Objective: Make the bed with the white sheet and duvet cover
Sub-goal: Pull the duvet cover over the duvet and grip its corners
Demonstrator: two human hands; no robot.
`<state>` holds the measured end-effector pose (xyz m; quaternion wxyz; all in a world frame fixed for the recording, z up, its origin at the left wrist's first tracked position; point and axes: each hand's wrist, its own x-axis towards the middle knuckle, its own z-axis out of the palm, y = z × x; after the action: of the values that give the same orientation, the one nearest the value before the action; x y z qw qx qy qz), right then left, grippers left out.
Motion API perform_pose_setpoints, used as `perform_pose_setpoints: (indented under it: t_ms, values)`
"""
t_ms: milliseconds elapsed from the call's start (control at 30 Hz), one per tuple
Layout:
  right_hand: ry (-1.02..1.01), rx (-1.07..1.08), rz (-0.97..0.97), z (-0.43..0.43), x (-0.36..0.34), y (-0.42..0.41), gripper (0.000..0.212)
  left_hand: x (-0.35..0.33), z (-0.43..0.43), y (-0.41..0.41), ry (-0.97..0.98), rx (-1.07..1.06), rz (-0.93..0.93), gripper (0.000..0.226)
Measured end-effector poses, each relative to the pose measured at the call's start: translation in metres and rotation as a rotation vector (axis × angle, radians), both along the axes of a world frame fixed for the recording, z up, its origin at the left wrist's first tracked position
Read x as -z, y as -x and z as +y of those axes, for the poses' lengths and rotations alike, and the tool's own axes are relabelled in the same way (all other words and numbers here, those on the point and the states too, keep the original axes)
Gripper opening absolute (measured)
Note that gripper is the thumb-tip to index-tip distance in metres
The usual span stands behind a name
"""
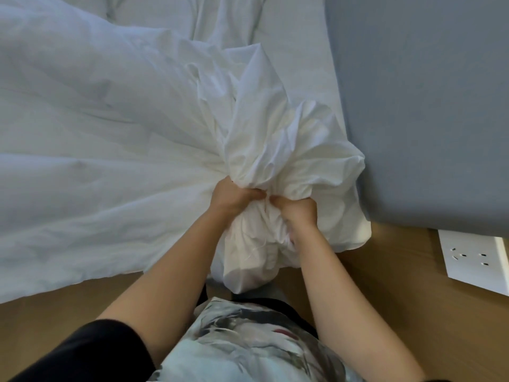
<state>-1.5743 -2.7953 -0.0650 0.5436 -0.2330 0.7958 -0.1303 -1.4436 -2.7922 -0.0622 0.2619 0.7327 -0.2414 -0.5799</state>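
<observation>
The white duvet cover (275, 139) is bunched into a thick wad at the bed's corner, with the rest of the duvet (82, 133) spread wrinkled across the left of the bed. My left hand (234, 195) grips the wad from the left, fingers curled into the cloth. My right hand (298, 210) grips it from the right, close beside the left, with its fingertips buried in the folds. A bulge of cloth hangs below both hands over the bed's edge. The white sheet (289, 37) lies on the mattress beyond the wad.
A grey-blue padded headboard (427, 106) stands along the right. A wooden surface (385, 285) runs below it, carrying a white socket plate (473, 257). My patterned top (248, 340) fills the bottom middle.
</observation>
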Motion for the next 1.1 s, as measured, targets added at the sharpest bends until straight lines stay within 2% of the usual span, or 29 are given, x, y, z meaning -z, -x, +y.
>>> perform_pose_setpoints:
  t_ms: [67, 133, 200, 267, 333, 433, 533, 633, 767, 867, 933, 1000, 1033, 1100]
  values:
    - [0.016, -0.126, 0.096, -0.003, 0.006, 0.003, 0.015, 0.000, 0.008, -0.008, 0.065, 0.090, 0.176, 0.080]
    - [0.068, -0.214, 0.190, -0.004, 0.011, 0.001, 0.024, 0.000, 0.021, -0.010, 0.000, 0.181, 0.392, 0.093]
    - [0.128, -0.240, 0.141, 0.000, 0.011, -0.009, 0.025, 0.002, 0.031, -0.008, -0.088, 0.228, 0.393, 0.097]
    - [0.204, -0.159, 0.110, 0.003, 0.002, -0.012, 0.031, 0.001, 0.030, -0.005, -0.065, 0.248, 0.223, 0.080]
    - [0.327, 0.019, 0.151, -0.011, -0.019, 0.002, 0.026, -0.016, 0.016, -0.011, 0.032, 0.174, -0.034, 0.061]
    - [0.563, 0.118, 0.241, -0.048, -0.055, 0.034, 0.016, -0.056, -0.022, -0.049, 0.190, 0.095, -0.435, 0.068]
    - [0.654, 0.072, 0.268, -0.072, -0.072, 0.034, 0.020, -0.081, -0.061, -0.100, 0.166, 0.249, -0.780, 0.066]
    - [0.604, 0.029, 0.302, -0.078, -0.066, 0.023, 0.021, -0.072, -0.077, -0.106, 0.060, 0.421, -0.954, 0.058]
    - [0.454, -0.058, 0.361, -0.073, -0.058, 0.027, 0.031, -0.045, -0.067, -0.088, -0.007, 0.487, -0.910, 0.061]
    - [0.373, -0.201, 0.483, -0.058, -0.054, 0.020, 0.075, -0.030, -0.059, -0.087, -0.038, 0.446, -0.838, 0.060]
    - [0.438, -0.337, 0.646, -0.047, -0.053, 0.006, 0.096, -0.025, -0.058, -0.086, -0.021, 0.413, -0.787, 0.056]
    - [0.587, -0.488, 0.705, -0.038, -0.049, -0.012, 0.091, -0.023, -0.058, -0.086, -0.012, 0.356, -0.729, 0.054]
    - [0.636, -0.584, 0.658, -0.035, -0.047, -0.022, 0.082, -0.022, -0.056, -0.088, -0.014, 0.324, -0.689, 0.056]
    - [0.600, -0.798, 0.481, -0.031, -0.038, -0.044, 0.066, -0.020, -0.053, -0.094, -0.003, 0.246, -0.568, 0.067]
